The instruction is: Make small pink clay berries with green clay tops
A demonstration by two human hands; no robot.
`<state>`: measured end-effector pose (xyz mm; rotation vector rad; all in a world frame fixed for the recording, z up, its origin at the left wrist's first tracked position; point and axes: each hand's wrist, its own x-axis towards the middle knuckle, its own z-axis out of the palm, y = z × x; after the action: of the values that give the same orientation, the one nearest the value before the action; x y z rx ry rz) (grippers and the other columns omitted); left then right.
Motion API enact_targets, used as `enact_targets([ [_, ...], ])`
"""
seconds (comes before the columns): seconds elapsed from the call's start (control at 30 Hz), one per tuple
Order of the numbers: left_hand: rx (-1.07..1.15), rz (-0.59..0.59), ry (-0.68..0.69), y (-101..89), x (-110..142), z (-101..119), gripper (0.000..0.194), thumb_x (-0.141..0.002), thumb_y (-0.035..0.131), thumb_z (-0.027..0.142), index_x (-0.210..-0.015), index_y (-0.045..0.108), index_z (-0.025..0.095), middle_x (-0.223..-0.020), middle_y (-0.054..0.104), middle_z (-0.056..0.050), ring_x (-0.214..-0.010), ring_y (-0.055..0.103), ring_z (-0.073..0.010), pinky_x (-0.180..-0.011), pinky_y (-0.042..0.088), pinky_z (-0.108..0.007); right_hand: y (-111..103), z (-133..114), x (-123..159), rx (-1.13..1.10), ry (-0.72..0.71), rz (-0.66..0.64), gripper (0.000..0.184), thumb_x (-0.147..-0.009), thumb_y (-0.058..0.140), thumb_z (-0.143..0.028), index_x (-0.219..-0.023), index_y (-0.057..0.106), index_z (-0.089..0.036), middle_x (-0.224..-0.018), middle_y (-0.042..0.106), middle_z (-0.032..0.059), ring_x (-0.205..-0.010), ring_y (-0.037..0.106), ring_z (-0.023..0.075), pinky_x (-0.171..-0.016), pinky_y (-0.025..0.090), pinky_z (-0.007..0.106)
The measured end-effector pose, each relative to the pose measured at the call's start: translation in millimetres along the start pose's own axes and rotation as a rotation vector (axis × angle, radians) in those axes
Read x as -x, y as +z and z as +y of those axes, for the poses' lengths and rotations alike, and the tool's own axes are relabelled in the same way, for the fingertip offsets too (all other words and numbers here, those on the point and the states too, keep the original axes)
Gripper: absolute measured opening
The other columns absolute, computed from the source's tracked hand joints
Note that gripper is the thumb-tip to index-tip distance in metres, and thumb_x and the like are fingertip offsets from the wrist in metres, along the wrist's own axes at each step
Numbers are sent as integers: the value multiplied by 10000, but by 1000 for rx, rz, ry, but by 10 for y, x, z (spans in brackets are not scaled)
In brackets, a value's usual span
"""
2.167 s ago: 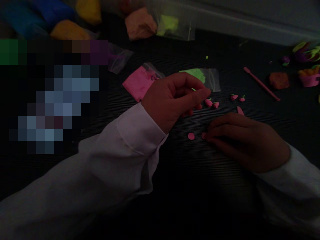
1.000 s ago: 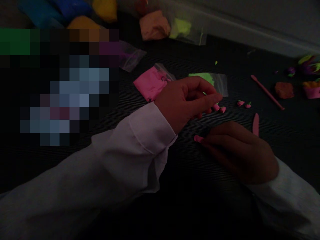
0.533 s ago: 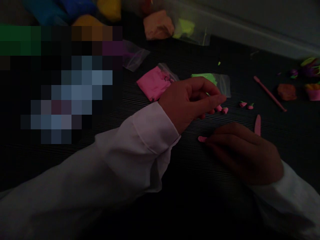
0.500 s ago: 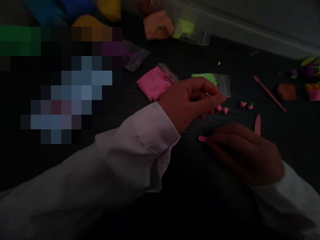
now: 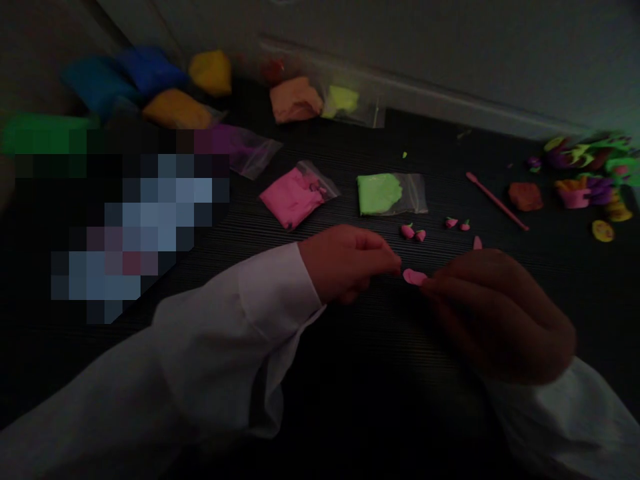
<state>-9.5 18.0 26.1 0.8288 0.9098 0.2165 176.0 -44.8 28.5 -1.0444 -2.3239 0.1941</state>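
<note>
My right hand [image 5: 503,313] pinches one end of a small flat pink piece of clay [image 5: 414,277] between thumb and fingertips, just above the dark table. My left hand [image 5: 350,263] is closed in a pinch close to the free end of that piece, with a narrow gap between. Whatever its fingertips hold, if anything, is too small to make out. Beyond the hands lie small pink clay buds with green tops [image 5: 407,231], in two pairs. A pink modelling tool [image 5: 477,243] shows its tip behind my right hand.
Farther back lie a bag of pink clay [image 5: 293,197], a bag of green clay [image 5: 380,193] and a long pink tool [image 5: 497,201]. A brown clay lump [image 5: 525,196] and several colourful clay figures [image 5: 575,193] are at right. More clay packs [image 5: 297,100] sit along the back wall.
My left hand has come back from over the pink buds to the clay piece in my right hand. The buds and green bag are uncovered. The view has tilted upward.
</note>
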Motion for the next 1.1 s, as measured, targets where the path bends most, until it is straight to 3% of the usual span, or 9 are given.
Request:
enact_targets([
  [0.27,89,-95,-71,88,32,-6,240,-635,604,370,-653,508,151,-383,229,94,-317,159,-5,-321,94,-141,-2,-5,2,8,4,23,399,-638,608,-68,-1003,533,-210,-871,594,34,-799,550,158,-680,476,320],
  [0.43,9,-39,-2,95,37,-29,184,-651,593,322,-660,531,149,-384,280,85,-304,195,-8,-315,121,-152,-2,-33,-24,1,50,31,391,-626,627,-85,-987,538,-210,-865,588,40,-791,546,160,-685,468,313],
  [0.5,-71,15,51,96,37,-30,181,-656,584,330,-675,546,154,-383,302,81,-296,228,-15,-314,127,-158,6,-33,-29,-21,123,51,393,-630,636,-129,-1001,528,-202,-873,584,53,-795,545,167,-688,464,316],
  [0.6,-177,81,118,101,26,-33,198,-659,573,353,-701,571,160,-377,307,81,-292,255,-22,-315,123,-165,31,-18,-29,-153,345,60,373,-681,599,-203,-1040,498,-195,-887,577,58,-796,551,168,-695,462,321],
  [0.73,-265,126,208,97,-5,-50,186,-659,571,340,-712,592,163,-378,325,77,-306,274,-25,-327,122,-172,58,2,-42,-248,528,24,241,-708,576,-236,-943,541,-200,-839,598,30,-753,566,143,-664,459,282],
  [0.9,-317,142,266,85,-22,-58,167,-662,570,305,-720,605,153,-384,347,71,-326,299,-25,-336,133,-170,68,12,-73,-231,510,7,122,-698,588,-200,-819,578,-202,-794,608,7,-719,562,121,-649,448,258],
  [1.1,-290,143,199,111,0,-47,174,-697,528,274,-759,598,127,-366,324,80,-310,272,-16,-330,122,-152,57,28,-76,-219,421,6,137,-694,580,-147,-817,579,-208,-806,607,6,-746,556,122,-677,448,269],
])
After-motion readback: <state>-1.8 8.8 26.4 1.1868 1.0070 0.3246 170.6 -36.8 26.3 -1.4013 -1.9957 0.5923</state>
